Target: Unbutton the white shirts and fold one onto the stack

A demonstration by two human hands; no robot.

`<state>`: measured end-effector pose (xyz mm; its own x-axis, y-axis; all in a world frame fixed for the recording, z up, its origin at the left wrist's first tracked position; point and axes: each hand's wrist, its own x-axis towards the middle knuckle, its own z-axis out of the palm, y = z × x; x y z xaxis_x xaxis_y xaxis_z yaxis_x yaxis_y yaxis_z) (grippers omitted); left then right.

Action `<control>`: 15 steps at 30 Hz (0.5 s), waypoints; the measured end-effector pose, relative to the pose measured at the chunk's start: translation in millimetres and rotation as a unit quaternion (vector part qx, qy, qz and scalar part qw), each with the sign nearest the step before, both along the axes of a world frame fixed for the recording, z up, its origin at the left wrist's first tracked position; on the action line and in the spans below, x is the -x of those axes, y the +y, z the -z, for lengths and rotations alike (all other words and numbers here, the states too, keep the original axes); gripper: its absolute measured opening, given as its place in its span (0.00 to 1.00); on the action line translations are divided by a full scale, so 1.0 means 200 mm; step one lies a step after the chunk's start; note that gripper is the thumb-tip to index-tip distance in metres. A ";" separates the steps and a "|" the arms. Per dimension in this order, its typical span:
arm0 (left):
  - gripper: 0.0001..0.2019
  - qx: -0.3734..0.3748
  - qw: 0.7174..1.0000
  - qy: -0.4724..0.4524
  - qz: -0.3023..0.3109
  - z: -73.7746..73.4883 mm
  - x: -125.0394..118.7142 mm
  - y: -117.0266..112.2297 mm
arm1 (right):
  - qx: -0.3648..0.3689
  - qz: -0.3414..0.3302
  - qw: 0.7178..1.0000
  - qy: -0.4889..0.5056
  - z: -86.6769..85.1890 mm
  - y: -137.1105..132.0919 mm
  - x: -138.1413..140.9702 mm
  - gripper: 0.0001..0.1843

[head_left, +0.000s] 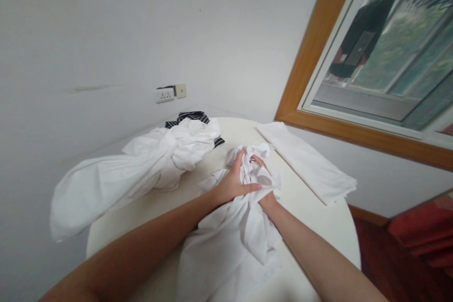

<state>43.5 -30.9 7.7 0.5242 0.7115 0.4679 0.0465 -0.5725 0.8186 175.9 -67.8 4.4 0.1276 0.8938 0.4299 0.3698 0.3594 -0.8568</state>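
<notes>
Beside a pale wall (106, 23), the round counter (339, 231) carries a crumpled white cloth (226, 255), long axis running near to far. Left grip (235, 182) clasps its bunched far end; right grip (268, 198), equally near, is mostly cloth-covered, its closure impossible to tell.

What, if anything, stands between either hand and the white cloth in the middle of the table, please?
Nothing visible does: the left hand rests on the bunched white cloth, and the right hand is partly hidden by its folds. The crumpled white pile and the folded white cloth lie to either side.
</notes>
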 end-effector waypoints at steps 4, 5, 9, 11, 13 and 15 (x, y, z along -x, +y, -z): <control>0.53 -0.014 0.999 0.020 -0.021 0.02 0.01 0.03 | -0.010 -0.044 0.997 0.055 -0.08 0.03 -0.09 0.31; 0.50 -0.019 0.999 0.028 -0.031 0.02 0.01 0.03 | -0.008 -0.043 0.998 0.045 -0.10 0.03 -0.12 0.31; 0.43 -0.014 0.996 0.033 -0.079 -0.06 0.02 -0.01 | -0.047 0.084 0.994 0.058 -0.10 0.05 -0.22 0.34; 0.39 -0.027 0.991 0.016 -0.127 -0.16 0.04 -0.03 | -0.054 0.158 0.984 0.056 -0.08 0.07 -0.26 0.35; 0.35 -0.076 0.983 -0.010 -0.167 -0.30 0.07 -0.02 | -0.039 0.179 0.983 0.026 -0.04 0.09 -0.29 0.34; 0.34 -0.140 0.969 -0.029 -0.204 -0.48 0.13 0.01 | -0.023 0.158 0.987 -0.011 -0.02 0.11 -0.30 0.33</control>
<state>17.5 -28.7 104.5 0.1935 0.6948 0.6927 0.2740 -0.7162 0.6419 235.3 -46.5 7.6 0.3877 0.7900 0.4751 0.4873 0.2618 -0.8331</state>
